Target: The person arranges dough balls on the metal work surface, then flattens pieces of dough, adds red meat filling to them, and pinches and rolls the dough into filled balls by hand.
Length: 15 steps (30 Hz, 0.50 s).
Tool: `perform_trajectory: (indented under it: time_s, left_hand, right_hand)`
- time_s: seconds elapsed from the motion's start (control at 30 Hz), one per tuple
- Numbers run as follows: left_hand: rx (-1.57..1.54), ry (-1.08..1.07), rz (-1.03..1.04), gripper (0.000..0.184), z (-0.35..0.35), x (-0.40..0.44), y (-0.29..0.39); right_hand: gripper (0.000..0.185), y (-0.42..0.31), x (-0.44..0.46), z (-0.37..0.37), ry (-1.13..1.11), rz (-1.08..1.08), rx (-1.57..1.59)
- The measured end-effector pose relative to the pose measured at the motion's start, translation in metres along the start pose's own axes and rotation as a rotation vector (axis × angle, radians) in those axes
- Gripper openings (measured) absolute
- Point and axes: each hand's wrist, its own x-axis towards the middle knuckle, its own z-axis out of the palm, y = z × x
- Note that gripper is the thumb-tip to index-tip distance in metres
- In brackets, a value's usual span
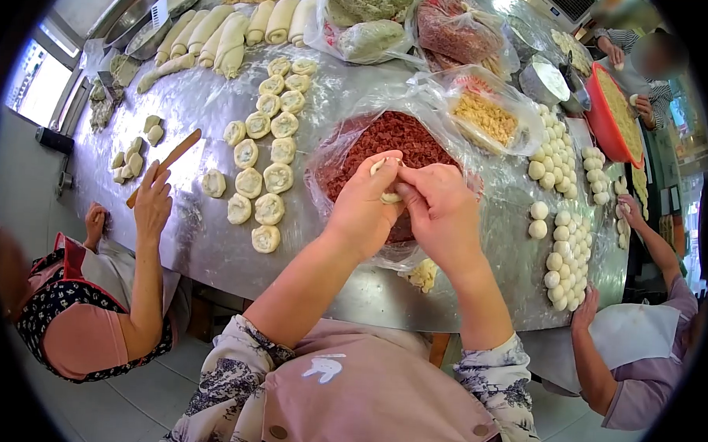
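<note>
Above a plastic-lined container of dark red filling [396, 141], my two hands meet. My left hand [370, 202] is curled round a small piece of pale dough [389, 196]. The fingertips of my right hand [442, 207] pinch the edge of that same piece. Most of the dough is hidden behind my fingers. To the left of the filling lie rows of filled dough rounds [269, 209] with gathered tops. A lump of loose dough [422, 276] rests on the metal table near its front edge, below my right hand.
White dough balls [567, 260] stand in groups at the right, near a red basin [607, 113]. Bags of filling [372, 38] and dough rolls [232, 44] line the back. A co-worker at the left holds a wooden stick [169, 164]; other co-workers are at the right.
</note>
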Motion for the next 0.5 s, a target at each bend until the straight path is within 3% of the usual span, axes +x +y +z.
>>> perform_trajectory:
  time_s: [0.17,0.27,0.33,0.4,0.5]
  left_hand:
    - [0.003,0.032,0.039,0.025,0.001,-0.001,0.004]
    - [-0.064,0.012,-0.025,0.028,0.003,-0.005,0.013]
    - [-0.123,-0.074,-0.110,0.031,0.003,-0.006,0.017]
    - [-0.183,-0.114,-0.208,0.031,0.008,-0.010,0.017]
    - [-0.218,-0.385,-0.228,0.030,-0.006,-0.005,0.008]
  right_hand:
    - [0.027,0.000,-0.004,-0.006,-0.007,0.387,0.319]
    - [0.037,0.011,-0.007,-0.011,0.042,0.086,0.096]
    - [0.076,0.013,-0.011,-0.010,-0.098,-0.029,0.095]
    - [0.089,0.014,-0.012,-0.002,-0.100,-0.104,-0.002]
    - [0.084,0.023,-0.012,0.007,-0.076,-0.163,-0.109]
